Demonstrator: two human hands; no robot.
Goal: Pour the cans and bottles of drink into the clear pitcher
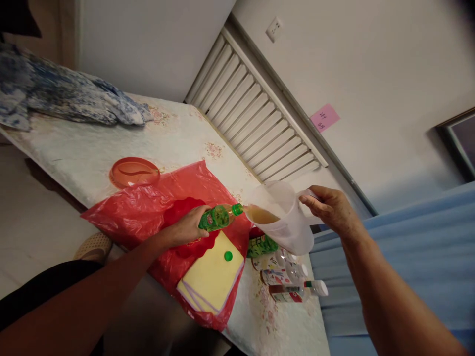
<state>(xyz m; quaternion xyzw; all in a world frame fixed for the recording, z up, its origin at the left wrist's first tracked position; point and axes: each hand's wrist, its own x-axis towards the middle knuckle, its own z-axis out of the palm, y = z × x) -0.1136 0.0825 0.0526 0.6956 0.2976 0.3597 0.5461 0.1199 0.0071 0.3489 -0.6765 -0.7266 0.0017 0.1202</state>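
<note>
My left hand (190, 225) is closed round a small plastic bottle (217, 217) with a green label and green neck. My right hand (330, 205) grips the handle of a translucent plastic pitcher (297, 232). The pitcher is tipped, and brownish liquid (263, 215) lies along its wall toward the bottle's mouth. Rim and mouth meet or nearly meet; I cannot tell if they touch. Below the bottle, a green cap (228, 255) rests on folded yellow cloths (211, 277). A red scalloped item (178, 210) sits partly behind my left hand.
A red plastic bag (144, 212) is spread on the flowered tablecloth (178, 143). An orange-red round lid (134, 171) lies beside it. Several bottles (285, 292) stand close past the pitcher. A radiator (256, 109), blue curtain (356, 277) and blue-white cloth (74, 96) border the table.
</note>
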